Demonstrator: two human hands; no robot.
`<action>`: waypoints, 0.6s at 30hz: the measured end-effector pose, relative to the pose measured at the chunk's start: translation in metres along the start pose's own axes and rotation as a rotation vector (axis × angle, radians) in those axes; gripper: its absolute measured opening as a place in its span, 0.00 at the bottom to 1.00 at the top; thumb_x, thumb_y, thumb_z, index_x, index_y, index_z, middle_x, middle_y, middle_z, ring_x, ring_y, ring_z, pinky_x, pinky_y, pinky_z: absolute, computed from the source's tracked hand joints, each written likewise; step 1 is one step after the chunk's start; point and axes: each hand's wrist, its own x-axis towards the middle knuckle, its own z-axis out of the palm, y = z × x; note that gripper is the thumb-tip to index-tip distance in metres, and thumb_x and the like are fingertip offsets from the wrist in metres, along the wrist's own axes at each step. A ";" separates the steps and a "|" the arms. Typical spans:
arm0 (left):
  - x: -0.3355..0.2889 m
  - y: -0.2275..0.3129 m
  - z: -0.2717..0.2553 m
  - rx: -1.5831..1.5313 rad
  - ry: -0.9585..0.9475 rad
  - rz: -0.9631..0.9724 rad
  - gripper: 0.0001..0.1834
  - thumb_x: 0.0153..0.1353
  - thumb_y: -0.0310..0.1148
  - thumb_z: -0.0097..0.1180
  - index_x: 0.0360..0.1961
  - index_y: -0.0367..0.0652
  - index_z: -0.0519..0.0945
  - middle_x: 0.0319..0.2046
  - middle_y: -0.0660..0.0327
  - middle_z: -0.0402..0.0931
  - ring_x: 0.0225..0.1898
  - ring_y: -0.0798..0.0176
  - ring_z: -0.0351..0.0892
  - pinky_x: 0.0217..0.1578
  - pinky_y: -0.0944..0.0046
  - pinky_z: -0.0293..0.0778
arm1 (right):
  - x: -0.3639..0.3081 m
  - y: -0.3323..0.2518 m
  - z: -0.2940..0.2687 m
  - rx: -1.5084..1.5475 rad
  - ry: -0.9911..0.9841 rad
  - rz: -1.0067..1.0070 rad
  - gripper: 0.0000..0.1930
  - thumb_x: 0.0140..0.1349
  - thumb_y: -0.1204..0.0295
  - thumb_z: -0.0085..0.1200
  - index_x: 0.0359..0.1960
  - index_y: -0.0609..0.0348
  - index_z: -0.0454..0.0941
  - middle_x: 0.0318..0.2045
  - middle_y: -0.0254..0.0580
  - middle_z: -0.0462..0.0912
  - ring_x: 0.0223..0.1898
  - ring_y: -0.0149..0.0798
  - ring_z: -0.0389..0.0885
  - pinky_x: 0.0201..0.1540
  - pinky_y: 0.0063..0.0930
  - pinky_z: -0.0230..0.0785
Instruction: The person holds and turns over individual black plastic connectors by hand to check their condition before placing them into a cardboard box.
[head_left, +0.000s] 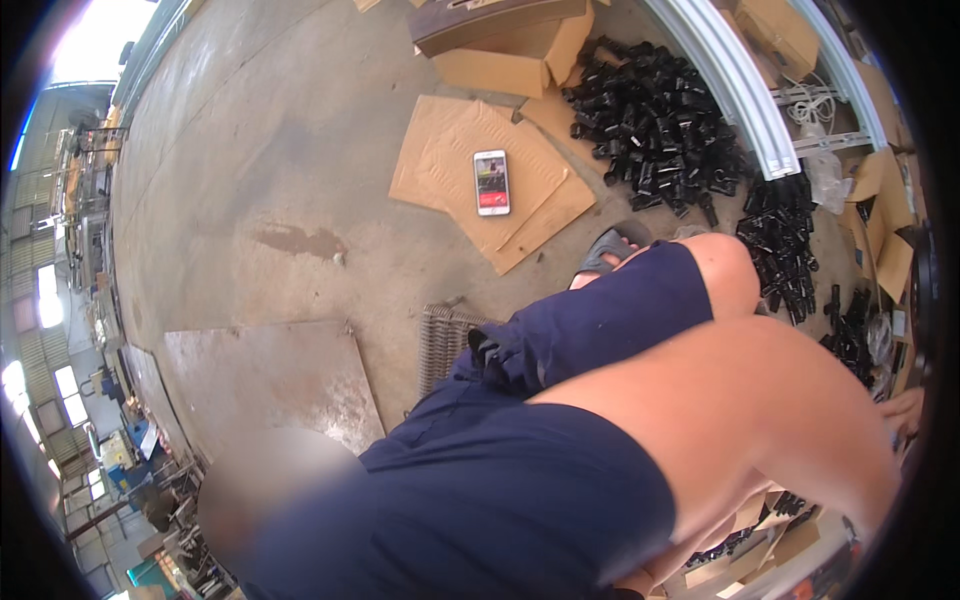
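Note:
A large bare limb, which I take for my left arm (760,400), stretches from a navy sleeve toward the right edge. Beyond it, part of a hand (905,410) shows at the dark rim with its fingers bent; which of my hands this is, and what it touches, I cannot make out. Lower down, part of another forearm (690,545) shows, its hand hidden. Nearest the hand at the rim are small black plastic fittings (850,325) and opened cardboard. A much bigger heap of black fittings (660,120) covers the floor beyond my bent knee (735,270).
A phone with a lit screen (491,183) lies on flattened cardboard (435,155). Cartons (495,70) stand at the top. Metal rails (735,80) run past the heap. A woven seat (440,345) is beside me. A worn metal plate (270,380) lies on the floor.

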 end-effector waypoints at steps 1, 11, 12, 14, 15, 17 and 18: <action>-0.005 -0.009 0.002 -0.005 -0.028 -0.080 0.12 0.54 0.45 0.62 0.27 0.49 0.87 0.25 0.59 0.82 0.33 0.53 0.84 0.36 0.51 0.78 | 0.012 0.009 -0.001 -0.010 0.008 -0.005 0.19 0.75 0.65 0.53 0.56 0.71 0.77 0.51 0.47 0.84 0.49 0.39 0.82 0.54 0.31 0.74; -0.099 -0.032 0.042 -0.491 -0.090 -0.574 0.21 0.54 0.53 0.64 0.32 0.44 0.90 0.32 0.54 0.87 0.40 0.48 0.87 0.41 0.50 0.80 | 0.051 0.050 -0.101 0.332 0.242 0.147 0.23 0.76 0.61 0.53 0.59 0.72 0.75 0.53 0.48 0.81 0.50 0.39 0.81 0.52 0.32 0.76; -0.101 -0.032 0.041 -0.430 -0.052 -0.454 0.21 0.54 0.54 0.65 0.32 0.45 0.89 0.32 0.54 0.86 0.40 0.47 0.87 0.42 0.50 0.80 | 0.051 0.052 -0.103 0.327 0.250 0.136 0.23 0.76 0.60 0.53 0.58 0.72 0.75 0.53 0.48 0.80 0.50 0.38 0.81 0.53 0.32 0.76; -0.100 -0.027 0.023 -0.298 0.028 -0.207 0.22 0.53 0.55 0.67 0.33 0.46 0.89 0.32 0.55 0.86 0.41 0.46 0.86 0.42 0.49 0.78 | 0.052 0.047 -0.099 0.366 0.256 0.124 0.23 0.76 0.60 0.53 0.58 0.72 0.74 0.53 0.48 0.80 0.51 0.38 0.80 0.54 0.32 0.75; -0.102 -0.025 0.003 -0.146 0.047 -0.168 0.21 0.52 0.54 0.68 0.34 0.47 0.88 0.33 0.57 0.85 0.41 0.46 0.84 0.42 0.49 0.77 | 0.052 0.045 -0.098 0.384 0.264 0.118 0.23 0.76 0.60 0.52 0.58 0.72 0.74 0.53 0.48 0.79 0.51 0.38 0.80 0.54 0.32 0.75; -0.128 -0.029 -0.054 -0.018 0.297 -0.115 0.17 0.53 0.49 0.70 0.35 0.47 0.86 0.33 0.59 0.84 0.42 0.47 0.82 0.43 0.49 0.77 | 0.051 0.043 -0.100 0.351 0.246 0.133 0.23 0.77 0.60 0.52 0.58 0.72 0.74 0.52 0.48 0.79 0.50 0.38 0.80 0.54 0.32 0.75; -0.147 -0.043 -0.066 -0.047 0.532 -0.096 0.15 0.53 0.45 0.71 0.35 0.47 0.86 0.33 0.60 0.84 0.42 0.48 0.81 0.43 0.50 0.77 | 0.050 0.043 -0.102 0.329 0.240 0.138 0.23 0.77 0.60 0.52 0.58 0.72 0.74 0.51 0.48 0.79 0.50 0.38 0.79 0.54 0.33 0.76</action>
